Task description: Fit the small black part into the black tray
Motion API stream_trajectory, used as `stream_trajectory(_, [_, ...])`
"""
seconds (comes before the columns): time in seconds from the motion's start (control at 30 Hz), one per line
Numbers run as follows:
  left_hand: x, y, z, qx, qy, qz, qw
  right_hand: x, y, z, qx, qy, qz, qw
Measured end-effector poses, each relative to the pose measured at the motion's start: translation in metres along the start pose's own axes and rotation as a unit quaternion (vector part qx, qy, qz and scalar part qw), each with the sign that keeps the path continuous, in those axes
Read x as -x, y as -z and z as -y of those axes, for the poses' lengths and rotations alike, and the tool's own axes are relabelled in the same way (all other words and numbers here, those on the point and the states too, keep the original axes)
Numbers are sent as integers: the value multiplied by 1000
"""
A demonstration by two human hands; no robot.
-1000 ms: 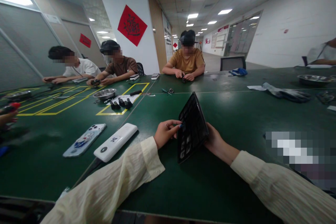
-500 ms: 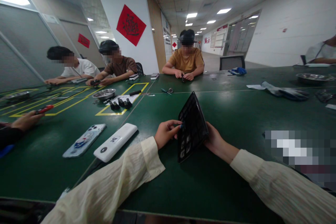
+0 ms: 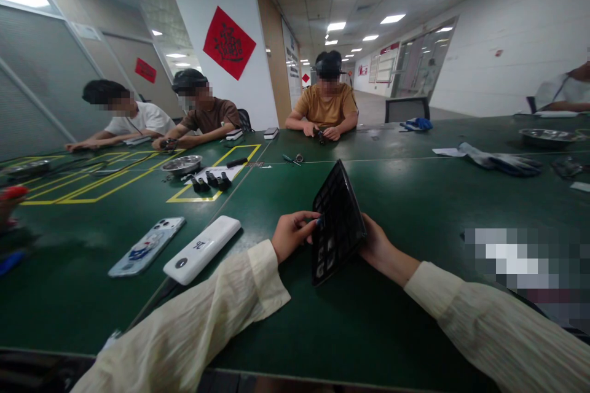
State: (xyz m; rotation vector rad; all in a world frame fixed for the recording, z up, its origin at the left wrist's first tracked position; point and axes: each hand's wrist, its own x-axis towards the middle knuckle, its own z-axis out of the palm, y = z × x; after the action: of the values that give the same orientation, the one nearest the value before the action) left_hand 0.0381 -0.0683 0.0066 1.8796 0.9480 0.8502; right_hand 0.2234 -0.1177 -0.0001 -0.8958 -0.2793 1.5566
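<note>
A flat black tray (image 3: 340, 221) with rows of small compartments stands tilted on edge above the table, its compartment side turned to the left. Some lower compartments hold small pale pieces too dim to name. My right hand (image 3: 381, 250) grips the tray from its right side, most fingers hidden behind it. At the tray's left face, thumb and forefinger of my left hand (image 3: 292, 234) are pinched together. A speck of blue shows at those fingertips; I cannot make out what it is.
Left of my arm lie a white power bank (image 3: 203, 250) and a phone (image 3: 147, 247) on the green table (image 3: 276, 331). Further off are black cylindrical parts (image 3: 212, 182), a metal bowl (image 3: 181, 164) and gloves (image 3: 500, 161). Co-workers (image 3: 326, 104) sit around the table.
My hands and the tray hold almost still. At the far left, a co-worker's hand with a red-handled tool has pulled back toward the edge of view.
</note>
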Motion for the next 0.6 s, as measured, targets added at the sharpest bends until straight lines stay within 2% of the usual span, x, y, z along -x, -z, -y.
stream_trajectory(0.17, [-1, -1, 3, -42, -17, -13, 999, -1, 1, -1, 10, 11, 10, 1000])
stream_trajectory(0.37, [1, 2, 5, -152, -60, -16, 986, -4, 7, -3, 22, 22, 44, 999])
stream_trajectory(0.5, [3, 3, 2, -210, -55, -29, 976, -7, 10, -4, 38, 18, 56, 998])
stream_trajectory(0.6, [3, 2, -1, -223, -47, -33, 973, -11, 12, -4, 79, 47, 77, 993])
